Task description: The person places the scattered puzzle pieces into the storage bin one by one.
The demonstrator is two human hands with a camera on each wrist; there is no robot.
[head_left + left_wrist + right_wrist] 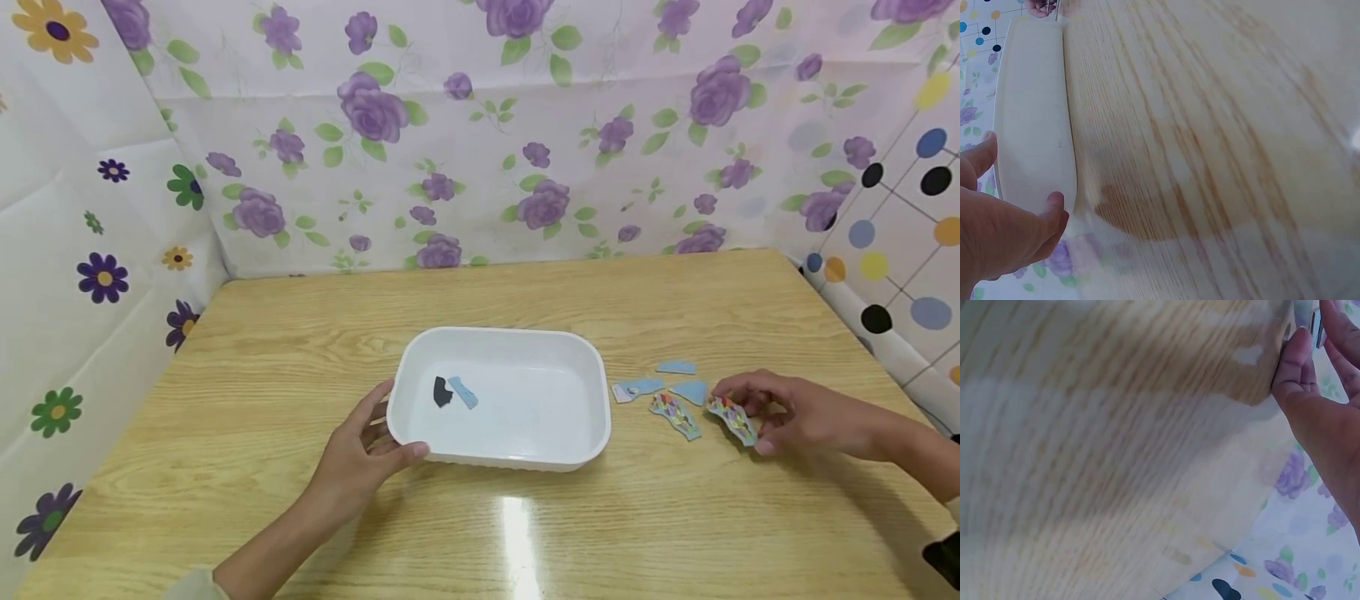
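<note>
My left hand [356, 463] grips the left end of a white plastic tray [517, 457], its thumb over the near rim. Inside the tray lie a black puzzle piece [442, 392] and a narrow light-blue one [464, 392]. To the right, my right hand [797, 414] pinches a multicoloured puzzle piece [733, 421] between fingers and thumb, low over the table. A similar multicoloured piece [676, 416] lies just left of it. In the left wrist view, the thumb and fingers hold the tray's side [1035, 112]. The right wrist view mostly hides the pinched piece.
Several light-blue pieces lie between the tray and my right hand, among them a strip [676, 367], a wedge [691, 392] and a piece with a pale end [637, 389]. The wooden table [300, 333] meets flowered cloth at the back and sides.
</note>
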